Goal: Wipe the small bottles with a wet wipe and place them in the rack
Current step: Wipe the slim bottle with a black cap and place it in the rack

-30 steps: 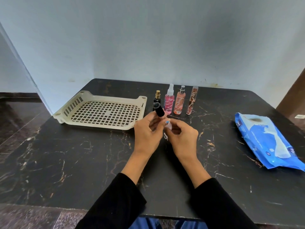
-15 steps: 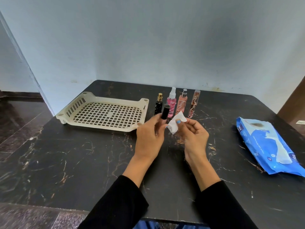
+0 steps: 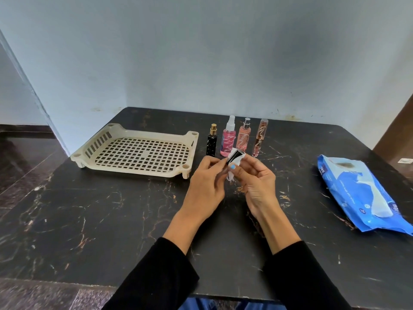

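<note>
Both hands are raised above the dark marble-patterned table [image 3: 111,220], at centre. The left hand [image 3: 206,186] pinches the lower end of a small black cylindrical bottle [image 3: 233,157]. The right hand [image 3: 257,182] grips a crumpled white wet wipe [image 3: 234,163] wrapped round that bottle's upper part. At ten o'clock lies the cream perforated plastic rack [image 3: 138,151]. At twelve o'clock four small spray bottles [image 3: 237,139] stand upright in a row. At three o'clock lies a blue wipes packet [image 3: 362,195].
</note>
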